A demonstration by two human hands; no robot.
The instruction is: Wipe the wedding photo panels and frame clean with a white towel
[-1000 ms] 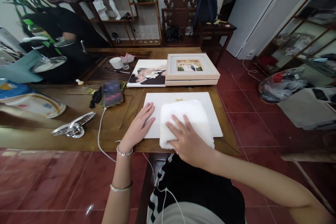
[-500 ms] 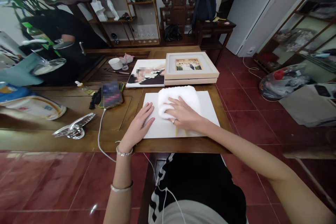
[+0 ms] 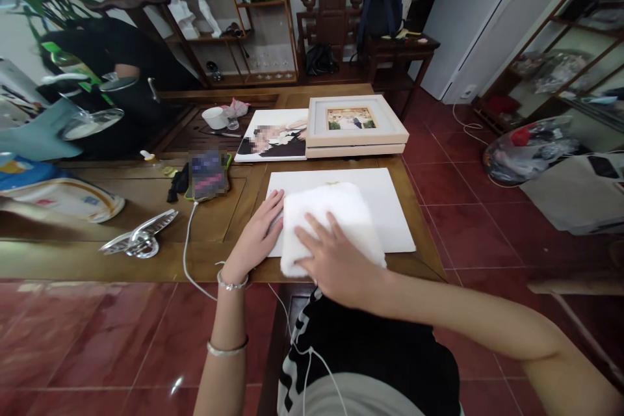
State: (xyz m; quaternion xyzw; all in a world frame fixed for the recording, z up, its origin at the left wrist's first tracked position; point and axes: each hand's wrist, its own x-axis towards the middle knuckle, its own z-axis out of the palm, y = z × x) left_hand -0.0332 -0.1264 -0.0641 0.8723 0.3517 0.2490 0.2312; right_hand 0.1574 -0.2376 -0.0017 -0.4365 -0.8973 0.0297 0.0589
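A white fluffy cloth lies over the near part of a flat white board, and its near edge hangs past the board. My right hand rests on top of the cloth, fingers spread and palm down, pressing rather than wrapped round it. On the board's left edge lies my left hand, flat with its fingers stretched out, beside the cloth. Part of the board is hidden under cloth and hands.
Behind the board are a framed picture on a stack and a photo print. A silver hair clip, a phone-like item with a white cable and a blue-and-white packet lie on the wooden table to the left.
My right hand has drawn the cloth toward me, from the middle of the board to its near edge. The cloth now looks flatter and more spread out. My left hand stays put.
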